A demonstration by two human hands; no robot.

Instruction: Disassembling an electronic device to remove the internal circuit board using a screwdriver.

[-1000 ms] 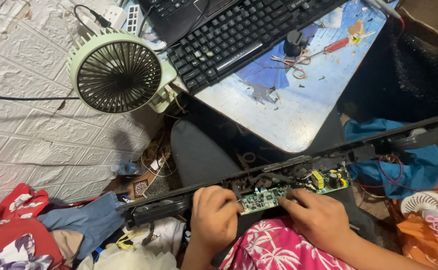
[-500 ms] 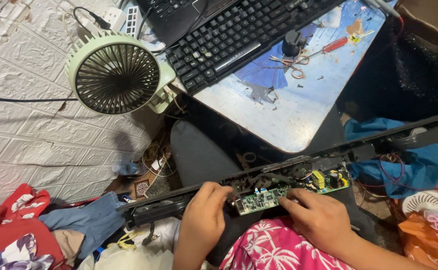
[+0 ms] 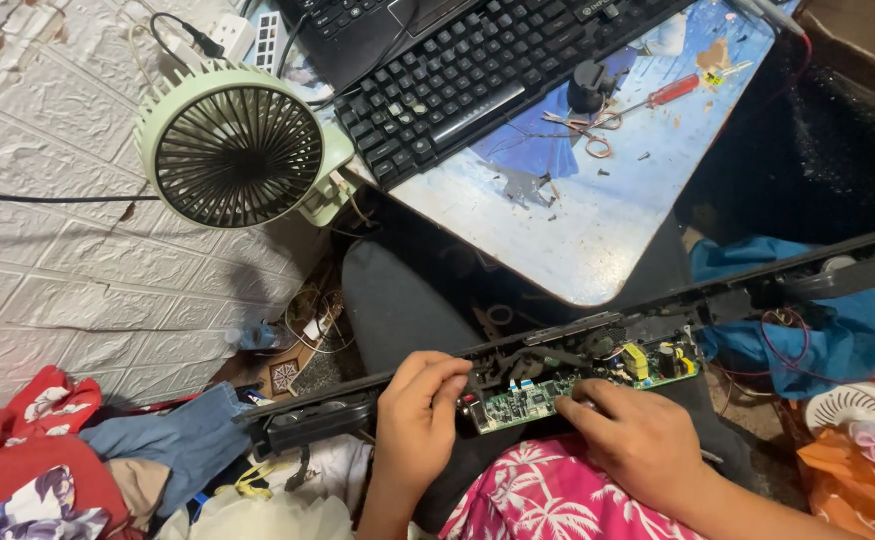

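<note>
With the long black device (image 3: 598, 330) across our lap, left hand (image 3: 416, 420) fingers curl on its casing, right hand (image 3: 638, 440) fingertips press the green circuit board (image 3: 528, 403); we should steady it, working gently.

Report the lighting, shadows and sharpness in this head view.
Head view: soft, even light, no harsh glare; the circuit board and both hands, left and right, look sharp; deep shadow under the table; the keyboard is dark but legible; edges slightly bent by the wide lens.
</note>
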